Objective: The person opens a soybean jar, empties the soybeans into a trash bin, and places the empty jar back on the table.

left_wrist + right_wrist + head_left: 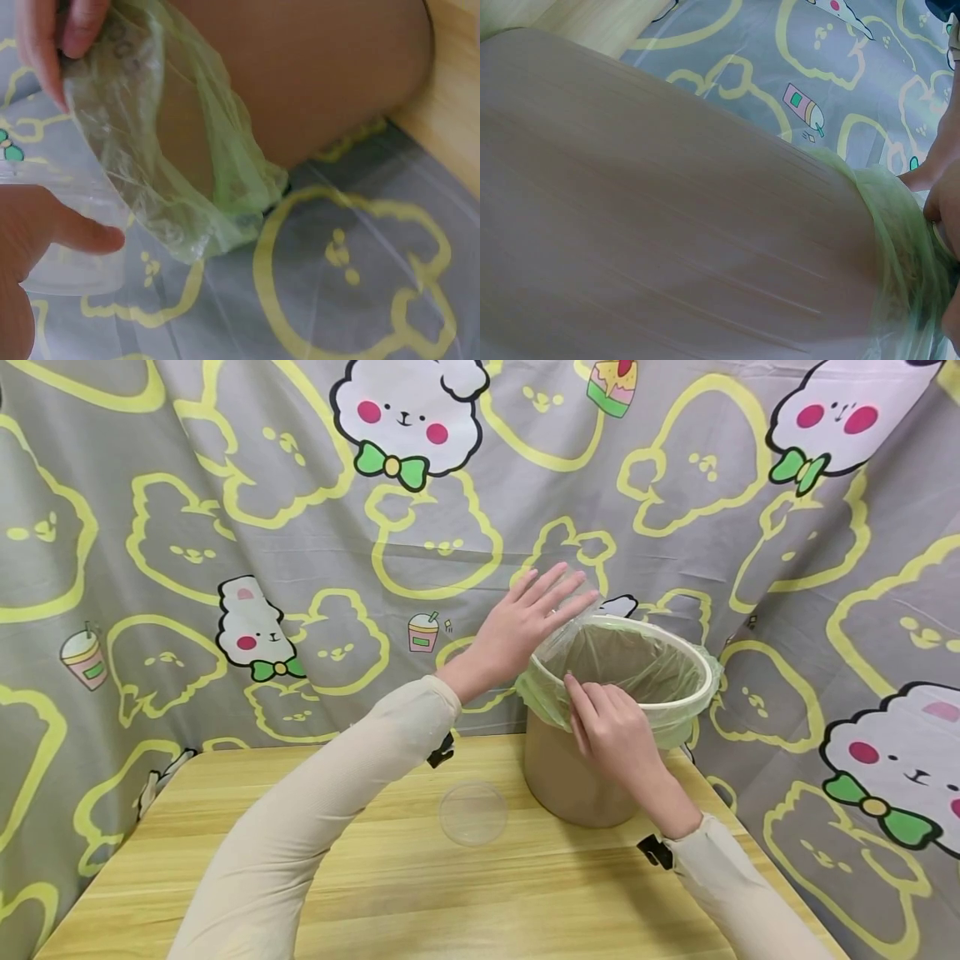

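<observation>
A taupe trash can point(577, 781) stands on the right of the table, lined with a translucent green bag point(678, 722) under a white rim ring point(708, 681). At the left of its mouth my left hand point(525, 622) holds a clear plastic container point(82, 262), thumb across its side in the left wrist view. The container is hard to make out from the head. My right hand point(611, 727) grips the near rim and the bag edge, fingertips at the ring. The right wrist view shows mostly the can's wall point(667, 202).
A round clear lid point(473, 813) lies flat on the wooden table point(420, 885), left of the can. Behind and at both sides hangs a grey cartoon-print curtain point(300, 552), close to the can's back.
</observation>
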The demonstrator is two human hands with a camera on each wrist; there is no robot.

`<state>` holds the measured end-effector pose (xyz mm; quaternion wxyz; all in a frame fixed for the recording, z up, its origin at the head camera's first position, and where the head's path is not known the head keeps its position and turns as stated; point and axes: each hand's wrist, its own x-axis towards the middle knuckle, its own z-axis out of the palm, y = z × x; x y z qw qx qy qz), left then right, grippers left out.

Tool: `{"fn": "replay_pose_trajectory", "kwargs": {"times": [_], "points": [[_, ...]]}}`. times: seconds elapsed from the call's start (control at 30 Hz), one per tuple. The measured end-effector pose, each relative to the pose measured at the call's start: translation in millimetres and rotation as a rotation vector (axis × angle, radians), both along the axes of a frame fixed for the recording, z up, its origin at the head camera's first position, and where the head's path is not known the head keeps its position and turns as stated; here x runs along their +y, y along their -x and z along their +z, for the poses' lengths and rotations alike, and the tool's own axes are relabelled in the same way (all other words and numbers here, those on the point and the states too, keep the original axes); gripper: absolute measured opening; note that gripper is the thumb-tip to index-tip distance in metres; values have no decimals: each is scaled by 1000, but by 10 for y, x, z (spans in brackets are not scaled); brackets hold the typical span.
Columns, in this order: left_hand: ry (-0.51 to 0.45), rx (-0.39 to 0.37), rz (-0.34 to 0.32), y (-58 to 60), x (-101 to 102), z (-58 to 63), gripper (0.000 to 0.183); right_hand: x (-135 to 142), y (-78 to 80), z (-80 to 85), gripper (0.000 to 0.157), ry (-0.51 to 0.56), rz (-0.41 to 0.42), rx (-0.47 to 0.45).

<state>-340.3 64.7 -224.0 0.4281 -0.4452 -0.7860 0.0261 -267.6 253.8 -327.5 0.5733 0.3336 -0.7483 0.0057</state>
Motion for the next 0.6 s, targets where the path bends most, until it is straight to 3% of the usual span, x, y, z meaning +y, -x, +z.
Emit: {"fn": "replay_pose_trajectory", "kwargs": {"times": [0.37,0.6], "points": [[-5,0,-6,6,-1,-15,84,8,-19,1,34,-23,-45,-19],[-21,-28,4,12,2,-20,86,2,-11,0,33,-13,-25,-9]]}}
